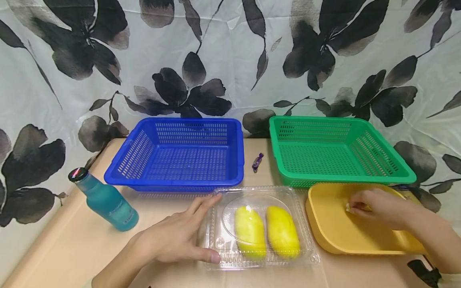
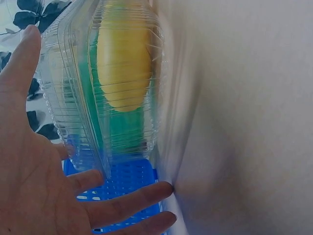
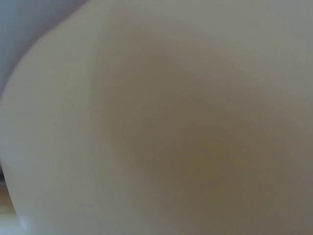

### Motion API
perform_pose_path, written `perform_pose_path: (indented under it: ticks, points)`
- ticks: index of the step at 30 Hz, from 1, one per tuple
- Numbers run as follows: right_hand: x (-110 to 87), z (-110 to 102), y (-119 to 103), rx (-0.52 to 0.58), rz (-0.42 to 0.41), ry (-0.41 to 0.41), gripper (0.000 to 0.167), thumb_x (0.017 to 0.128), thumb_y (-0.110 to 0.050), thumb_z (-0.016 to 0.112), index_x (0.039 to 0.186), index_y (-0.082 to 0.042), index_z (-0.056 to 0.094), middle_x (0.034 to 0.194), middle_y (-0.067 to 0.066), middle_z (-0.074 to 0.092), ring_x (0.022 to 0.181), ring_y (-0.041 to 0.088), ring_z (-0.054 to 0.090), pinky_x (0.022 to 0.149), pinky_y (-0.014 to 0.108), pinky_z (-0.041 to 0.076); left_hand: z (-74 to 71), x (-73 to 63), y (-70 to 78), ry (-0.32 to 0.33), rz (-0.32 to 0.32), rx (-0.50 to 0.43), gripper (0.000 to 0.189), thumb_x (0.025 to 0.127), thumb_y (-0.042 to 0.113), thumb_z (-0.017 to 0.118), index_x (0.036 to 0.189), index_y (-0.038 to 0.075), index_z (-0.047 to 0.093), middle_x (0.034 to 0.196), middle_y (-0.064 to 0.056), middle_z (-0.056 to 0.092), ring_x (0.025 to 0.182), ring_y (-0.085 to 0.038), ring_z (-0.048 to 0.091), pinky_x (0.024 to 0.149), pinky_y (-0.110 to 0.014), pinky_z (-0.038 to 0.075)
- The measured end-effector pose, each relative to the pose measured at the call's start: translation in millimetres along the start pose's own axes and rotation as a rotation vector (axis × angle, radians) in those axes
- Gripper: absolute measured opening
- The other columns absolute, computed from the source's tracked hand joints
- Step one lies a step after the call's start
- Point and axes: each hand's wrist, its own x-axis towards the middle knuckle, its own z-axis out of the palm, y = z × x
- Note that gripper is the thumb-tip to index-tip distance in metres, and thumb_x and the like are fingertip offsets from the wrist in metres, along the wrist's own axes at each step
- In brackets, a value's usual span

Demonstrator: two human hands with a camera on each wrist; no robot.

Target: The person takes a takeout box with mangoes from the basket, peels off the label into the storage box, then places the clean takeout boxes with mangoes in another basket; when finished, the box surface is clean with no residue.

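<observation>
A clear plastic clamshell box holds two yellow mangoes, seen through its lid. My left hand rests along the box's left side, fingers spread and thumb at the near corner. In the left wrist view, the left hand is beside the clear box, with one mango visible inside. My right hand reaches into a yellow tray, its fingertips pinching a small pale piece mostly hidden by the fingers. The right wrist view shows only a blurred tan surface.
Behind the box stand a blue basket and a green basket. Between them lies a purple-wrapped candy. A teal bottle with a black cap stands at left. A black object lies at right. Floral cloth hangs behind.
</observation>
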Motion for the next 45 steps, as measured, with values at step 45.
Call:
perform_pose_path:
  ticks: [45]
  points:
    - [-22.0,7,-5,-0.130,0.220,-0.091,0.048,0.086,-0.044,0.081,0.123,-0.015,0.071,0.118,-0.003,0.068,0.105,0.023,0.066,0.087,0.041,0.056,2.4,0.6,2.8,0.004,-0.012,0.019,0.120,0.075,0.081,0.069,0.163,0.047,-0.005,0.169,0.000,0.017,0.103,-0.020,0.060,0.084,-0.050,0.057]
